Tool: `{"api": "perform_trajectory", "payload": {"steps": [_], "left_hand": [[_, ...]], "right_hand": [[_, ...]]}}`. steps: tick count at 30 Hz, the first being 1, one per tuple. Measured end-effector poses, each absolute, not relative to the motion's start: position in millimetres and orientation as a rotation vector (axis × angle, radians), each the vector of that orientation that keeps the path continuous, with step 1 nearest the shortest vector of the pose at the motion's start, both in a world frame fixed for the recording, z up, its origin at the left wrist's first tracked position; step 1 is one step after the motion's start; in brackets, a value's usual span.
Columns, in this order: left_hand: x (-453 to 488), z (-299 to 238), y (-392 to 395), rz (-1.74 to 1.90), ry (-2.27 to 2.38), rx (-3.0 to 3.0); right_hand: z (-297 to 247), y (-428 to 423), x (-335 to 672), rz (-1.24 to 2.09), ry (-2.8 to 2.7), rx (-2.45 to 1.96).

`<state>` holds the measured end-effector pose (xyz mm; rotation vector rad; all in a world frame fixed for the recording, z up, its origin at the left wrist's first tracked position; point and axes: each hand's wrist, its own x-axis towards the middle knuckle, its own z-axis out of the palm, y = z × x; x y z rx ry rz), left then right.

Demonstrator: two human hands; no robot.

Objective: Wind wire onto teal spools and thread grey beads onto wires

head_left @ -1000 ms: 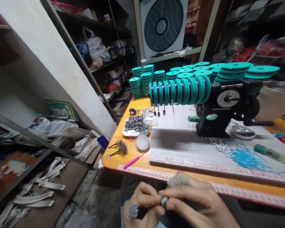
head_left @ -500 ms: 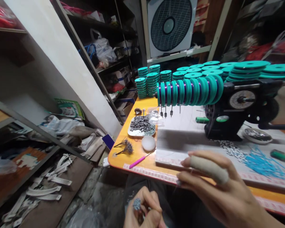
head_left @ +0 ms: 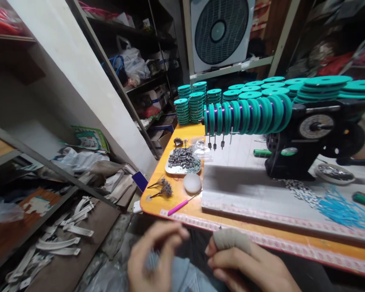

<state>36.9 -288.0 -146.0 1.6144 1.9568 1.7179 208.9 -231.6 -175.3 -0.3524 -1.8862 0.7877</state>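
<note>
My left hand (head_left: 155, 255) is over my lap, curled and smeared by motion. A blurred grey-blue patch shows inside its curl; I cannot tell whether it is a held bundle or cloth behind. To its right, in front of the table edge, my right hand (head_left: 246, 257) is closed in a pinch; anything between the fingertips is too small to make out. A beige wrap (head_left: 232, 239) covers one of its fingers. Closest on the table are a pink-handled hook tool (head_left: 178, 207), a round whitish disc (head_left: 192, 183) and bunches of dark-tipped wires (head_left: 164, 188).
A white tray (head_left: 180, 170) holds grey oblong pieces. A black winding machine (head_left: 292, 158) carries a row of teal spools (head_left: 246, 115), with weights hanging below. White bits and blue strips (head_left: 343, 209) lie on the grey board (head_left: 231, 194). Stacked teal spools (head_left: 196, 107) and a box fan (head_left: 220, 32) stand behind.
My right hand has come down and back from the board's edge, its fingers closing together. My left hand has moved left and up, its thumb and fingers loosening from the grey-blue bundle's earlier pinch.
</note>
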Motion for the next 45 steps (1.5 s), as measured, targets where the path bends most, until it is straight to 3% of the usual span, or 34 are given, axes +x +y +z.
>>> {"api": "perform_trajectory", "payload": {"steps": [3, 10, 23, 30, 45], "left_hand": [[-14.3, -147.6, -258.3, 1.201, 2.359, 1.739], [-39.3, -153.9, -218.6, 0.920, 2.397, 1.765], [-2.2, -153.9, -248.1, 1.384, 2.116, 1.260], [39.9, -161.5, -271.8, 1.275, 1.677, 0.921], [81.1, -180.7, -288.0, 1.616, 1.781, 0.866]], "right_hand": [[-165.0, -230.1, 217.3, 0.722, -1.922, -0.456], [-162.3, -230.6, 223.2, 0.642, -2.018, -0.526], [-169.4, -229.1, 218.3, 0.734, -1.976, -0.622], [-168.0, -227.1, 219.0, 0.738, -1.956, -0.605], [-170.1, -229.7, 226.4, 0.784, -1.944, -0.677]]}}
